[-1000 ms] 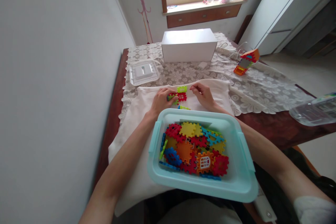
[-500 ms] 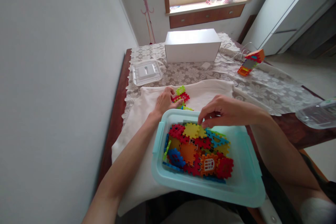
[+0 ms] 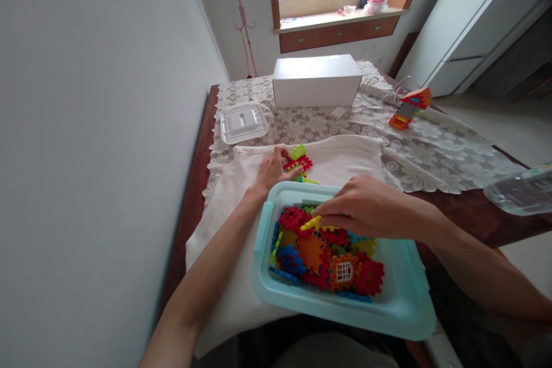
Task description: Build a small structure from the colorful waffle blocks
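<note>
Right hand [image 3: 366, 207] over the light-blue tub [image 3: 276, 293] of plastic pieces, its fingers nearly closed around a yellow piece [image 3: 311, 223]; left hand [image 3: 271, 169] on the white cloth beyond the tub, thumb and fingers partly spread around the red and green pieces [image 3: 302, 164]; clear lid [image 3: 244, 122] farther back, beside the white box [image 3: 317, 92]

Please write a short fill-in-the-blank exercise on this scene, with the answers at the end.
The colour of the piece at the fingertips of the right hand is ____. The left hand is at some red and green pieces above a cloth coloured ____. In the bin, the piece with a white window grid has a frame coloured ____. Seen from the wearer's side, the clear lid lies to the ____ of the white box.

Answers: yellow; white; orange; left.
</note>
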Demonstrator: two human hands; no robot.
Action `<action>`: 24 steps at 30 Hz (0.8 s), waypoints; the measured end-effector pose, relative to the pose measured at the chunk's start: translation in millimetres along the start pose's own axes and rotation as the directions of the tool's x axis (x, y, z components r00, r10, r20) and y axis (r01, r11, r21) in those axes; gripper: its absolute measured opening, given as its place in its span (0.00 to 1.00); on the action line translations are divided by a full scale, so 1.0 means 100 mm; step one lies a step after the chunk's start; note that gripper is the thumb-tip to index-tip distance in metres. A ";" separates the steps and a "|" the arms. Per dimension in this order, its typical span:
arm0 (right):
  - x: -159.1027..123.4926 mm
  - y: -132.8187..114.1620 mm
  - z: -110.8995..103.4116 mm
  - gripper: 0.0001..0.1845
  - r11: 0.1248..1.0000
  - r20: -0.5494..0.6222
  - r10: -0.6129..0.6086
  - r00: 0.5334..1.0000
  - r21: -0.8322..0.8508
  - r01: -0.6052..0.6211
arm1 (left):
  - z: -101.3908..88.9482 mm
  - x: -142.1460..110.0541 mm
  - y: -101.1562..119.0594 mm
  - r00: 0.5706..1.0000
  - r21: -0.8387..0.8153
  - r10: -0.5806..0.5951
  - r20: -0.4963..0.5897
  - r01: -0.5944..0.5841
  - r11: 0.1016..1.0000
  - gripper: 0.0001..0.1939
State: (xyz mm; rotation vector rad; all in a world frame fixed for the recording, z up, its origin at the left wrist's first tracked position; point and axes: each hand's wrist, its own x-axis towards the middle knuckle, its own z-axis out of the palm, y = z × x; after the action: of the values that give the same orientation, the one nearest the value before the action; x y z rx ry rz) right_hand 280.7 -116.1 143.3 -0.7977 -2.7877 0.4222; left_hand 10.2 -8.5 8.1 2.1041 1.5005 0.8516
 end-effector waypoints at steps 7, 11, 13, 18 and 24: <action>0.28 0.74 0.03 0.16 0.984 -0.518 0.101 0.849 0.178 -0.009 | 0.03 0.03 -0.04 1.000 -0.102 0.018 0.024 -0.015 0.995 0.29; 0.53 1.42 0.66 0.10 0.997 -0.580 0.054 0.813 0.082 -0.008 | 0.04 0.04 -0.07 0.999 -0.136 0.029 0.040 -0.023 0.990 0.28; 0.57 1.64 0.97 0.09 0.991 -0.566 0.126 0.815 0.104 -0.081 | 0.05 0.05 -0.10 0.998 -0.155 0.037 0.049 -0.029 0.988 0.28; 0.53 1.75 1.29 0.10 0.986 -0.604 0.123 0.787 0.165 -0.027 | 0.10 0.05 -0.18 0.987 -0.201 0.161 0.027 -0.153 0.968 0.27; 0.59 1.70 1.31 0.09 0.975 -0.621 0.109 0.776 0.217 0.037 | 0.09 0.07 -0.17 0.950 -0.148 0.301 0.085 -0.287 0.946 0.33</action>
State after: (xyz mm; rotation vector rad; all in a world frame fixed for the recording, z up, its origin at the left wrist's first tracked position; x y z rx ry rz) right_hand 277.8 26.1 -27.7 -0.7637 -2.0583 0.3697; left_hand 6.3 3.6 -7.5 2.2660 1.0585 0.9001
